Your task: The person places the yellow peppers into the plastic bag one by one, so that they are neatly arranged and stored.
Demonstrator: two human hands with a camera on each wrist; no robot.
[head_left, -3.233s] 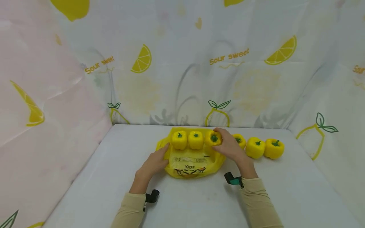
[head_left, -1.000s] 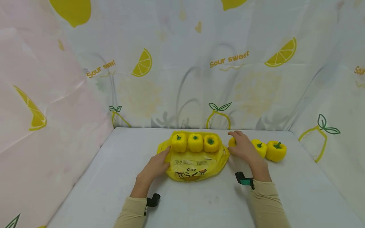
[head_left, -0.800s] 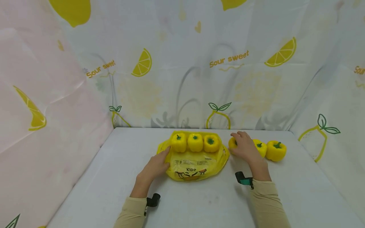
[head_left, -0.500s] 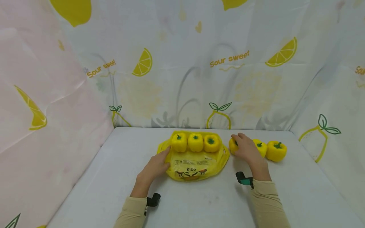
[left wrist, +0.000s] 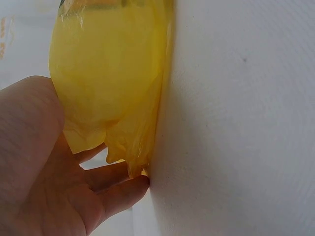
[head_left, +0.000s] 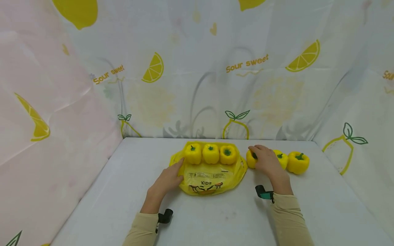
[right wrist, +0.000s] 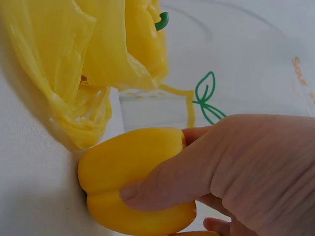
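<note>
In the head view, a yellow plastic bag [head_left: 209, 186] printed "KIDS" lies on the table, with three yellow bell peppers side by side along its far part: left [head_left: 193, 155], middle [head_left: 210, 155] and right [head_left: 228, 156]. My left hand [head_left: 166, 178] touches the bag's left edge with loosely extended fingers; the left wrist view has the film of the bag [left wrist: 103, 73] beside the thumb and fingers. Just right of the bag, my right hand [head_left: 267, 161] grips another bell pepper [right wrist: 128, 182], thumb on its near side. Its far-side fingers are mostly hidden.
Further right, partly behind my right hand, stands a yellow bell pepper [head_left: 280, 159], with another bell pepper [head_left: 298, 163] beside it. A lemon-print cloth [head_left: 191, 85] rises behind the white table [head_left: 212, 222]. The bag's loose handle [right wrist: 88, 118] hangs near the gripped pepper.
The right bell pepper was set down at the bag and released. My right hand then moved right to another pepper and closed its fingers on it. My left hand stayed at the bag's edge.
</note>
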